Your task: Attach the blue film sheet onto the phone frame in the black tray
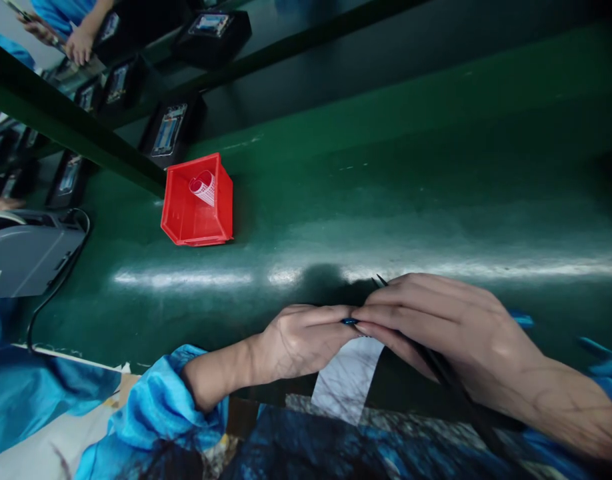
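2 bare hands are meeting at the near edge of the green belt [386,167], fingertips touching. The left hand [296,340], in a blue sleeve [156,407], is closing its fingers around a small dark blue part [349,322], of which only a sliver is showing between the fingertips. The right hand [446,327] is pinching the same part from the other side and is also holding dark tweezers [381,281], whose tips are sticking out past the knuckles and whose body is running back under the palm. What the part is cannot be told; it is too small and mostly hidden.

Just beneath the 2 hands, 1 pale sheet [347,377] is lying at the belt's edge, partly covered by the fingers.

Farther out, at left, 1 grey machine [26,250] is sitting on the belt with a black cable [51,293] curving from it toward the near edge. Beyond it, well apart from the hands, 1 red bin [199,203] is standing on the belt, holding a curled white strip [203,187].

Behind a green rail [71,127], several black trays [171,130] are lying in a row, each carrying a flat device. At the far top left, another person's hand [79,45] is resting near those trays.
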Demonstrator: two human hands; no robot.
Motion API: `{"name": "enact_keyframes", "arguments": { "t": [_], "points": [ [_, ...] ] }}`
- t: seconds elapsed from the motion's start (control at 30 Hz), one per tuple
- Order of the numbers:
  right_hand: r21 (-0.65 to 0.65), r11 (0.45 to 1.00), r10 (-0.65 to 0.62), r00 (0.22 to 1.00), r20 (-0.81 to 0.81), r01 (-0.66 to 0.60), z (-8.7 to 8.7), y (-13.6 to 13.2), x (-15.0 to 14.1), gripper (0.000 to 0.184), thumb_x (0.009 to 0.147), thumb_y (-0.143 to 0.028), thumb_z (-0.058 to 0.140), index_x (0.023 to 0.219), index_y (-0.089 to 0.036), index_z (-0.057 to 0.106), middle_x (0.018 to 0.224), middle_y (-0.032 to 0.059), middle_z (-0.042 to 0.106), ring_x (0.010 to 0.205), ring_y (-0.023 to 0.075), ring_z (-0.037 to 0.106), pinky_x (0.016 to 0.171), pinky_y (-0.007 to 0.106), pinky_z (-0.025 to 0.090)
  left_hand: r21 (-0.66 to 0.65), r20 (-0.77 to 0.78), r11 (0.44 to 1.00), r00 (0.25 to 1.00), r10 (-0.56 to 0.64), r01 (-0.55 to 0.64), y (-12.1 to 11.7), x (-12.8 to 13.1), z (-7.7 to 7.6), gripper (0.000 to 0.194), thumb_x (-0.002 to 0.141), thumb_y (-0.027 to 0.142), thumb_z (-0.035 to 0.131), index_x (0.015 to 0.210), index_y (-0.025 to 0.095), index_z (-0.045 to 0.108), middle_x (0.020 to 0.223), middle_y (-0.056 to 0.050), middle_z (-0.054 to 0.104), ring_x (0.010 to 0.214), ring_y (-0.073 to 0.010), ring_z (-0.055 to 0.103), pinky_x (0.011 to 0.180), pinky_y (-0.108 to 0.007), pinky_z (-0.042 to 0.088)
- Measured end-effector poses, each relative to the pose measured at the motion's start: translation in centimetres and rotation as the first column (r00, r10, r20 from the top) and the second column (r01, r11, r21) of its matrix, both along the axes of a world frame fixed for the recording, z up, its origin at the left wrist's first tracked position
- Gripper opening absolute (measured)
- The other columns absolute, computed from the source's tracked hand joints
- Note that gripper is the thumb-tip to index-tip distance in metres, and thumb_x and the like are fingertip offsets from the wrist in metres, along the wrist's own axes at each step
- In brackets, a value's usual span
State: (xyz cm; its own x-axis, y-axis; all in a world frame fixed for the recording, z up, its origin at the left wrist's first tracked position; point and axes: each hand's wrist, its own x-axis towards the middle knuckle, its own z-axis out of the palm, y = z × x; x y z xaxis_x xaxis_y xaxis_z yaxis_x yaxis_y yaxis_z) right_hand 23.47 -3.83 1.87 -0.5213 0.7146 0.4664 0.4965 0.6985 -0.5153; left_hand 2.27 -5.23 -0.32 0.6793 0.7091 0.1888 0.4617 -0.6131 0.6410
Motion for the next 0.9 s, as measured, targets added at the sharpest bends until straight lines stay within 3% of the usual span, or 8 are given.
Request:
{"name": "enact_keyframes", "arguments": {
  "t": [0.17, 0.33, 0.43, 0.6, 0.67, 0.73, 0.83, 0.9],
  "points": [
    [0.153, 0.988, 0.006, 0.998, 0.065, -0.016, 0.1, -0.1, -0.1, 0.017, 0.091, -0.016, 0.048, 0.089, -0.019, 0.065, 0.077, 0.0039, 0.074, 0.064, 0.0174, 0.066, 0.056, 0.033, 0.055, -0.039, -0.075, 0.999, 0.997, -0.029, 0.027, -0.1, -0.2, -0.1, 0.025, 0.092, 0.018, 0.048, 0.094, 0.027, 0.071, 0.094, 0.0, 0.075, 0.085, -0.0157, 0.072, 0.084, -0.022, 0.057],
    [0.219, 0.975, 0.025, 0.997, 0.078, -0.042, -0.6, -0.1, -0.1, 0.019, 0.089, -0.011, 0.046, 0.09, -0.015, 0.065, 0.076, 0.0062, 0.074, 0.063, 0.0186, 0.064, 0.054, 0.033, 0.052, -0.124, -0.038, 0.992, 0.999, -0.018, 0.014, 0.0, -0.4, -0.5, 0.026, 0.092, 0.02, 0.047, 0.099, 0.025, 0.071, 0.104, -0.004, 0.073, 0.09, -0.017, 0.071, 0.084, -0.024, 0.058],
    [0.219, 0.975, 0.011, 0.994, 0.106, -0.034, -0.7, -0.1, -0.5, 0.02, 0.091, -0.015, 0.045, 0.087, -0.017, 0.065, 0.074, 0.0046, 0.072, 0.062, 0.0174, 0.063, 0.053, 0.031, 0.05, -0.172, 0.021, 0.985, 1.0, -0.014, 0.017, 0.2, -0.3, -0.5, 0.026, 0.092, 0.021, 0.048, 0.099, 0.024, 0.072, 0.104, -0.004, 0.073, 0.09, -0.0166, 0.071, 0.081, -0.022, 0.058],
    [0.129, 0.991, -0.055, 0.972, 0.227, 0.026, 0.6, 0.3, 0.6, 0.012, 0.09, -0.022, 0.053, 0.093, -0.023, 0.065, 0.082, -0.0038, 0.071, 0.073, 0.0102, 0.064, 0.066, 0.023, 0.053, -0.228, 0.098, 0.972, 0.993, 0.072, -0.048, 1.5, -0.1, 0.0, 0.021, 0.089, 0.022, 0.055, 0.091, 0.026, 0.075, 0.096, -0.002, 0.076, 0.082, -0.0181, 0.073, 0.078, -0.024, 0.059],
    [0.122, 0.986, -0.141, 0.951, 0.274, 0.111, 1.5, 0.8, 3.5, 0.011, 0.089, -0.023, 0.056, 0.096, -0.025, 0.064, 0.088, -0.0041, 0.072, 0.08, 0.0094, 0.065, 0.073, 0.021, 0.053, -0.252, 0.129, 0.962, 0.982, 0.139, -0.103, 2.3, -0.3, 0.3, 0.017, 0.086, 0.023, 0.059, 0.086, 0.027, 0.076, 0.096, -0.001, 0.077, 0.084, -0.0201, 0.073, 0.08, -0.027, 0.059],
    [0.149, 0.952, -0.302, 0.9, 0.313, 0.268, 2.1, 1.6, 8.2, 0.011, 0.088, -0.024, 0.058, 0.097, -0.023, 0.064, 0.093, 0.0001, 0.072, 0.088, 0.0116, 0.066, 0.079, 0.023, 0.053, -0.281, 0.15, 0.944, 0.964, 0.22, -0.171, 3.0, -0.6, 0.7, 0.015, 0.084, 0.024, 0.061, 0.082, 0.026, 0.076, 0.091, -0.001, 0.077, 0.084, -0.0214, 0.073, 0.079, -0.029, 0.059],
    [0.275, 0.764, -0.646, 0.702, 0.301, 0.584, 2.2, 2.7, 17.2, 0.021, 0.092, -0.032, 0.051, 0.093, -0.017, 0.065, 0.087, 0.0078, 0.069, 0.078, 0.0154, 0.065, 0.068, 0.03, 0.052, -0.339, 0.166, 0.903, 0.928, 0.333, -0.263, 3.9, -1.1, 1.1, 0.014, 0.082, 0.026, 0.063, 0.078, 0.023, 0.076, 0.082, 0.0, 0.077, 0.078, -0.02, 0.072, 0.072, -0.027, 0.058],
    [0.311, 0.672, -0.739, 0.586, 0.333, 0.672, 1.5, 3.2, 22.8, 0.028, 0.092, -0.039, 0.049, 0.082, -0.017, 0.064, 0.074, 0.0003, 0.065, 0.063, 0.0101, 0.06, 0.061, 0.027, 0.049, -0.378, 0.175, 0.877, 0.907, 0.383, -0.298, 4.0, -1.3, 1.2, 0.014, 0.082, 0.028, 0.063, 0.077, 0.021, 0.075, 0.082, 0.0, 0.077, 0.072, -0.0181, 0.071, 0.065, -0.024, 0.057]
  ]
}}
